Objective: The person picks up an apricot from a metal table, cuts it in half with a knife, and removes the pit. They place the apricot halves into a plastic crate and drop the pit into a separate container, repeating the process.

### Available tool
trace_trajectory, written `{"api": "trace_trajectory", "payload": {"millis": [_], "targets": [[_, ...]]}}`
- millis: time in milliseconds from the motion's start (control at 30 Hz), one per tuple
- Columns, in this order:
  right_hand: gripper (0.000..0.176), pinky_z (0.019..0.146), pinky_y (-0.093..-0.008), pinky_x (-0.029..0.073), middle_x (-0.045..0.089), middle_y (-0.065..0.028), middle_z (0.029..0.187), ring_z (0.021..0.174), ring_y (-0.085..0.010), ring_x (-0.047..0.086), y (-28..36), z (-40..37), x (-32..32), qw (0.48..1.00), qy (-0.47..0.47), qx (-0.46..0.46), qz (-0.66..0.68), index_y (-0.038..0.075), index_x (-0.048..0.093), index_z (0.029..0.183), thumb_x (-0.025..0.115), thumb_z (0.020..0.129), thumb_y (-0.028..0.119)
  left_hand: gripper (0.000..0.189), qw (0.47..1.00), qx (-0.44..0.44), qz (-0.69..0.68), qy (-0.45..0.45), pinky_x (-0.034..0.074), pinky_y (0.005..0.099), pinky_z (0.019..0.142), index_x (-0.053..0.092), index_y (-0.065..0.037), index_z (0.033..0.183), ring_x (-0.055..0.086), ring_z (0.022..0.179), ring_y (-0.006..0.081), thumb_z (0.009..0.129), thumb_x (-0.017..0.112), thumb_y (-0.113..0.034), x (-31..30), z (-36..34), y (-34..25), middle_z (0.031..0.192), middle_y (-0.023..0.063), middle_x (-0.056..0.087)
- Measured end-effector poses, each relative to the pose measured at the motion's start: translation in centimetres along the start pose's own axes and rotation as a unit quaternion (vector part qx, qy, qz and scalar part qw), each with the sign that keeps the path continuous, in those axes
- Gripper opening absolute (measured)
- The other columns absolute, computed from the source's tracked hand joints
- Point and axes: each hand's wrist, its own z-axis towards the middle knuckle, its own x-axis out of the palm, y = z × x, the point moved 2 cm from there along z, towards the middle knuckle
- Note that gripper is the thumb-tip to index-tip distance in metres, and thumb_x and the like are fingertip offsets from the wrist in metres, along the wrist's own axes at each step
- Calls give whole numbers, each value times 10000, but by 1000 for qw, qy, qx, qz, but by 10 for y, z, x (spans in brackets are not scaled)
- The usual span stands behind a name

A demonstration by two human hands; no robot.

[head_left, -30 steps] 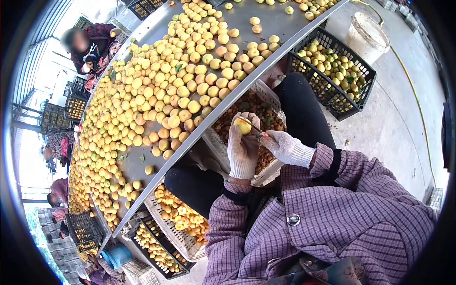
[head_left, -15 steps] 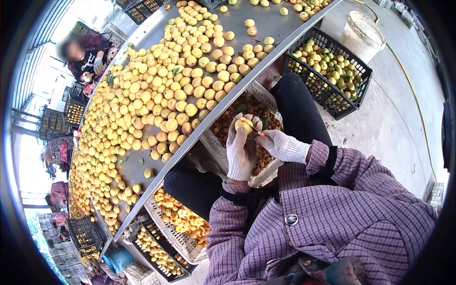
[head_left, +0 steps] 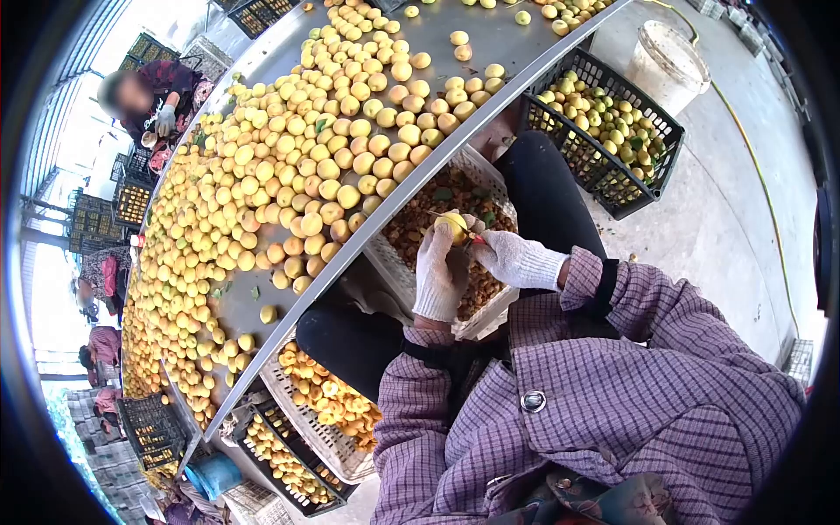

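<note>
A yellow fruit (head_left: 451,226) is held in the gloved fingers of my left hand (head_left: 440,271), above a white crate (head_left: 483,328) of brown fruit pits. My right hand (head_left: 518,260), also gloved, is closed on a small tool with a red part (head_left: 475,237) that touches the fruit; its blade is too small to make out. Beyond my hands, many whole yellow fruits (head_left: 262,175) lie on the metal table (head_left: 262,308). Halved orange fruit (head_left: 337,398) fills another white crate by my left knee.
A black crate of greenish fruit (head_left: 604,131) and a white bucket (head_left: 669,66) stand at the right. The table's metal edge (head_left: 402,191) runs diagonally past my knees. Co-workers (head_left: 153,96) are across the table. A blue container (head_left: 213,475) is at lower left.
The view has shifted slightly. My hands stay together at the fruit, with the tool still against it. The co-worker across the table has moved their hands.
</note>
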Motion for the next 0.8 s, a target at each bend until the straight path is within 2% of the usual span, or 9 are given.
{"api": "trace_trajectory", "payload": {"millis": [100, 233, 467, 500, 567, 633, 700, 767, 800], "targets": [[328, 736, -424, 536, 678, -201, 887, 860, -365, 686, 4, -10, -3, 999, 40, -2, 7, 40, 609, 1091, 535, 1013, 349, 477, 998, 30, 60, -5, 481, 350, 945, 553, -6, 1281, 606, 1050, 214, 995, 589, -386, 9, -1, -18, 1105, 101, 652], [344, 747, -446, 538, 680, -209, 940, 896, -383, 681, 0, -16, 11, 999, -1, -8, -31, 43, 606, 1112, 518, 1013, 361, 529, 977, 1, -205, 60, 479, 488, 978, 538, -16, 1263, 603, 1008, 296, 986, 580, -465, 18, 3, 6, 1051, 123, 638], [403, 743, -447, 533, 673, -205, 883, 885, -352, 690, -12, 4, 1, 999, 33, -15, -11, 13, 609, 1106, 478, 1029, 387, 491, 999, -3, -15, 39, 474, 397, 951, 551, -27, 1243, 595, 991, 261, 998, 566, -452, 1, 6, 6, 1051, 103, 632], [389, 751, -436, 528, 664, -206, 858, 874, -330, 691, 12, -15, -13, 992, 102, 66, 28, 24, 593, 1137, 483, 1033, 382, 491, 999, -6, -14, 34, 474, 397, 951, 551, -27, 1243, 595, 991, 261, 998, 566, -452, 4, 1, 3, 1051, 103, 632], [375, 716, -434, 533, 670, -196, 847, 848, -342, 694, -9, -19, 5, 999, 11, -23, -23, 32, 578, 1157, 498, 1028, 375, 498, 997, 29, -68, 7, 479, 367, 925, 560, -22, 1241, 595, 976, 235, 1003, 556, -459, 16, -1, -1, 1078, 108, 633], [371, 686, -439, 538, 674, -179, 832, 812, -350, 696, -11, -16, 10, 998, -6, -8, -54, 38, 581, 1157, 509, 1022, 377, 542, 988, -9, -145, 58, 475, 344, 919, 562, -18, 1242, 591, 968, 221, 997, 548, -502, 11, 8, 16, 1088, 108, 623], [411, 744, -482, 547, 678, -240, 966, 886, -419, 680, -7, -7, 4, 994, -44, -11, -104, 3, 579, 1064, 504, 1006, 403, 583, 984, -91, -153, 11, 481, 347, 890, 563, -20, 1240, 588, 935, 226, 985, 546, -544, 14, 9, 24, 1069, 99, 618], [412, 742, -475, 552, 672, -234, 884, 865, -412, 682, -5, 1, -6, 993, -31, -32, -109, 6, 577, 1106, 496, 1013, 400, 588, 987, -72, -142, -3, 487, 336, 858, 570, -23, 1244, 586, 899, 216, 987, 539, -551, 14, 5, 18, 1069, 91, 622], [415, 738, -467, 554, 668, -227, 857, 845, -393, 688, 8, -4, -19, 999, 40, 28, 3, 5, 585, 1115, 489, 1018, 397, 572, 996, -47, -78, 3, 490, 328, 864, 561, -20, 1263, 593, 905, 208, 994, 541, -525, 6, 5, 15, 1078, 91, 624]]}}
